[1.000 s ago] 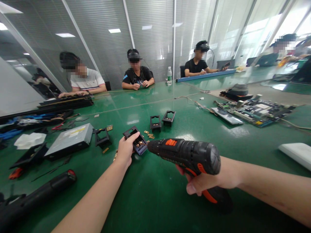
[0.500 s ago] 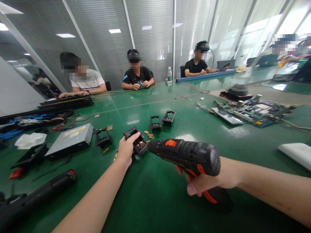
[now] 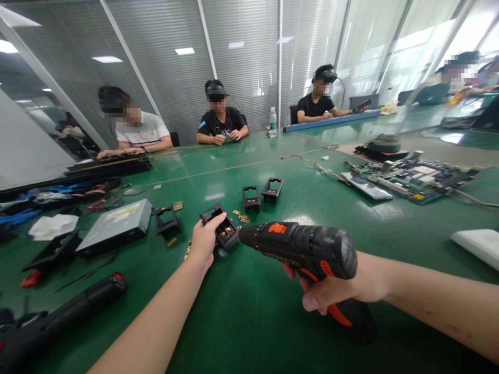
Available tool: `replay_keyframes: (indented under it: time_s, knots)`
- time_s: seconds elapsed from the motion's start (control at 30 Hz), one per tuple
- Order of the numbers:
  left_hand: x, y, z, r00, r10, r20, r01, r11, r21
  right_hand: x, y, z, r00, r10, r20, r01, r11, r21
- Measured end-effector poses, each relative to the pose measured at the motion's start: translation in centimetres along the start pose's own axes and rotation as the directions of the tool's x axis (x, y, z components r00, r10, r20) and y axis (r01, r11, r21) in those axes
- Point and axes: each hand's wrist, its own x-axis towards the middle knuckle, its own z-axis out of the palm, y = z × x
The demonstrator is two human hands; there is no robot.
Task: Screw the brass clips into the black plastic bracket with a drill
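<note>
Left hand (image 3: 202, 243) clamps small black plastic socket housing (image 3: 220, 227); right hand (image 3: 331, 293) grips black-and-orange cordless screwdriver (image 3: 302, 248), its long axis pointing left w/ nose at housing.

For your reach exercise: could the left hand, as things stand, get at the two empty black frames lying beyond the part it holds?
Probably not freely: the left hand is gripping the black socket part, though the empty frames lie unobstructed beyond.

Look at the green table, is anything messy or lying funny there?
Yes, a little. Small brass pieces lie loose on the green table beside the black socket part that the left hand holds tilted. The right hand points an electric screwdriver at it. Two more black frames sit apart behind them.
</note>
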Motion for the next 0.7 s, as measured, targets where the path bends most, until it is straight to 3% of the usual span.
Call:
replay_keyframes:
  time_s: [0.7]
  knots:
    - [-0.51, 0.52, 0.1, 1.0, -0.007, -0.012, 0.007, 1.0, 0.013, 0.33, 0.9, -0.34, 1.0, -0.021, -0.01, 0.021, 1.0, -0.011]
